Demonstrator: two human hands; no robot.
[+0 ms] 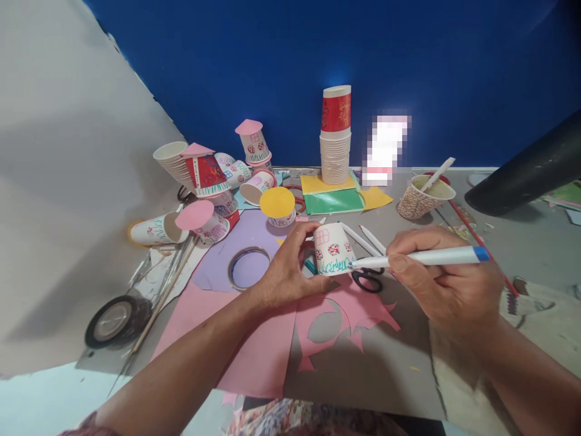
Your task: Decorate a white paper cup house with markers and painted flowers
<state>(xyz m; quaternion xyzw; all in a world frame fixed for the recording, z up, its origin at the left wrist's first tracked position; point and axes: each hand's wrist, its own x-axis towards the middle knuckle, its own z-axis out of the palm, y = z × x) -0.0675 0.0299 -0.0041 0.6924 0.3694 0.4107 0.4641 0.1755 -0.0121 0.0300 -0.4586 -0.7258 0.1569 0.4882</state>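
Observation:
A white paper cup [333,245] is held upside down by my left hand [297,263], thumb under the rim and fingers over its far side. Drawn on it are a pink window, red flower-like patches and a green-blue scribble along the lower edge. My right hand [447,275] grips a white felt-tip pen [422,257] with a blue end, its tip at the scribble. Black-handled scissors [368,280] lie just behind the cup, partly hidden. Pink paper offcuts [324,339] with round holes are spread below my hands.
Decorated cups with paper roofs, one pink-topped [252,139] and one yellow-topped [276,206], stand at the back left. A tall cup stack [336,151] rests on coloured paper. Tape rolls [249,267] lie left; a patterned cup [422,200] and a black cylinder [521,166] are right.

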